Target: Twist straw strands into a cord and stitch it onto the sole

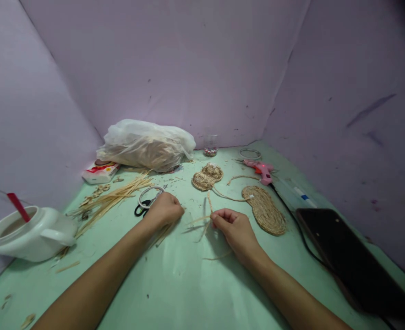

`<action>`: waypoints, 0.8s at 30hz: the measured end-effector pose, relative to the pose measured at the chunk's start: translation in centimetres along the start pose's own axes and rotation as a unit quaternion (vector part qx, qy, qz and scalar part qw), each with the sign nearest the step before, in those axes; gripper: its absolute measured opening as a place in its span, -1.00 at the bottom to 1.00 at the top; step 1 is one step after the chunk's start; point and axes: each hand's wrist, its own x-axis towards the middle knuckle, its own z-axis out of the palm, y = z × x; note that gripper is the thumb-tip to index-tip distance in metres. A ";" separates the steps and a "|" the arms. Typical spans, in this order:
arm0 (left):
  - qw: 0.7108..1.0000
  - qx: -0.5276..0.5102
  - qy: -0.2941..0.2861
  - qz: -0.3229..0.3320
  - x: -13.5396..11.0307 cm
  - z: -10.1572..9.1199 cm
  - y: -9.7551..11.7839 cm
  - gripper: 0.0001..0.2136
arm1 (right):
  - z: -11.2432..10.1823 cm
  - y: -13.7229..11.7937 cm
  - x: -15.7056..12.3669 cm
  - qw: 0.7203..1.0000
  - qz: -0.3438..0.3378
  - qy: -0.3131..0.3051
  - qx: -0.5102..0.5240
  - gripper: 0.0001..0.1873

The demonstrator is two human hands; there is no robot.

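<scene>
My right hand point(235, 227) pinches a short straw braid point(209, 201) between thumb and fingers, with loose strand ends fanning out below and to the left. My left hand point(164, 209) is closed, knuckles up, low over the table; anything inside it is hidden. Several straw strands point(161, 236) lie by its wrist. Just behind it are black-handled scissors point(141, 208) and a pale ring point(143, 197). Beyond my right hand lie a coiled braided piece with two rounded lobes point(206, 177) and a sole-shaped woven piece point(264, 210), with a thin braid point(228, 197) running between them.
Loose straw point(120, 197) and a white pot point(34, 233) with a red stick stand left. A plastic bag point(147, 144), small box point(101, 173) and bead jar point(210, 145) sit at the back. Right are a pink glue gun point(262, 169), its cord, and a dark phone point(350, 256).
</scene>
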 end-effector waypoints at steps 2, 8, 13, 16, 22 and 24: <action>0.998 -0.060 -0.016 -0.003 -1.1 -0.3 0.9 -0.94 | 0.1 0.0 0.0 1.000 -0.006 -0.004 0.011 -0.84; 0.933 -0.344 -0.078 -0.068 -4.6 2.2 3.2 -0.96 | 0.2 -0.3 -0.2 0.999 0.003 -0.007 0.039 -0.85; 0.910 -0.404 -0.015 -0.092 -4.3 5.1 3.1 -0.93 | 0.3 -0.6 -0.5 0.999 0.006 -0.006 0.054 -0.87; 0.906 -0.414 -0.013 -0.093 -4.1 5.5 2.9 -0.92 | 0.3 -0.4 -0.4 0.998 0.002 -0.005 0.058 -0.89; 0.933 -0.358 0.004 -0.039 -4.2 5.8 2.6 -0.94 | 0.3 0.1 -0.1 0.998 0.011 -0.015 0.056 -0.89; 0.950 -0.311 0.026 -0.017 -4.0 6.0 2.4 -0.92 | 0.3 0.0 -0.2 0.998 0.018 -0.012 0.064 -0.89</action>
